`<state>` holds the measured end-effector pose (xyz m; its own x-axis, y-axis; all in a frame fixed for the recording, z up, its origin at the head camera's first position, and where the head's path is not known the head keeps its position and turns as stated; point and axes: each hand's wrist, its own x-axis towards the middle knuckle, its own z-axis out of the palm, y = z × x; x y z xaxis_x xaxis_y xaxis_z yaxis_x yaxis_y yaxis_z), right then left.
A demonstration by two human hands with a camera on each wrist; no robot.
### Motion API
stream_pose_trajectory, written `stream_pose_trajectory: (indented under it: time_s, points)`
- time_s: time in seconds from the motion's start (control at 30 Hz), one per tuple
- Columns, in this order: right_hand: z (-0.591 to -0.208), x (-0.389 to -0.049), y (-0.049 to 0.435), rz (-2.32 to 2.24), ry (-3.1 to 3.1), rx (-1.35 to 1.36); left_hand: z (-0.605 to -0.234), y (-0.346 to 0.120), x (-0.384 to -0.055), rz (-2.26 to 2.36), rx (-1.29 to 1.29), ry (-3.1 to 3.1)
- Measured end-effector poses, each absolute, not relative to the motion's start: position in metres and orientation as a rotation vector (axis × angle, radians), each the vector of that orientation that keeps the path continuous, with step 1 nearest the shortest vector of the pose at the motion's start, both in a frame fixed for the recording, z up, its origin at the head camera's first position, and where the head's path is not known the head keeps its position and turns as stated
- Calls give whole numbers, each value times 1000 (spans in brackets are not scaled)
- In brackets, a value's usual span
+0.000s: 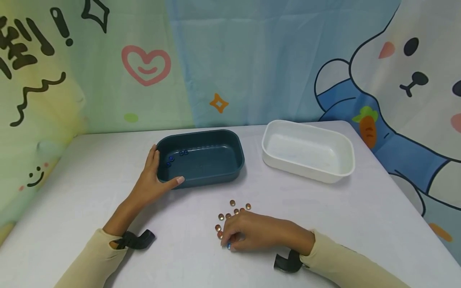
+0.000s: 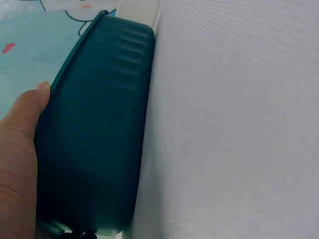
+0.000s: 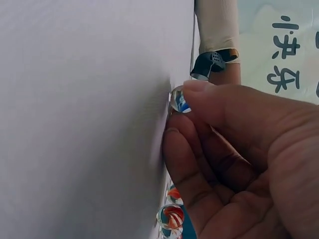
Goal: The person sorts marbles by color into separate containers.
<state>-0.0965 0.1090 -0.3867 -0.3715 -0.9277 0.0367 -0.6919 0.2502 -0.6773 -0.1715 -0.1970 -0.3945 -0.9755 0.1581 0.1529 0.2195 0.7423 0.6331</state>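
Observation:
Between the thumb and fingers of my right hand (image 1: 257, 232) is a clear glass marble with a blue swirl (image 3: 179, 99), held low over the white table. Glass marbles with orange swirls (image 3: 172, 217) lie scattered just beyond that hand, partly hidden by it. My left hand (image 1: 153, 176) grips the near left corner of a dark teal tray (image 1: 205, 183), its thumb at the front rim and its fingers along the left end. Inside the tray, several blue marbles (image 1: 171, 159) lie towards the left.
A white tray (image 1: 302, 163) stands on the table to the right of the teal one. Behind the table hangs a printed cloth backdrop (image 1: 248, 60). White cloth (image 1: 180, 248) covers the tabletop, and a black strap camera (image 1: 288, 262) sits at the right wrist.

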Motion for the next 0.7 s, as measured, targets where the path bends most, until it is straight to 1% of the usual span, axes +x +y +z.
stream_pose_trajectory:
  time_s: [0.4, 0.7]
  points:
    - [-391, -99, 110, -974, 2138, -1536, -396, -197, -173, -1048, -304, -2842]
    - [-388, -101, 111, -979, 2181, -1491, -395, -198, -172, -1041, -308, -2850]
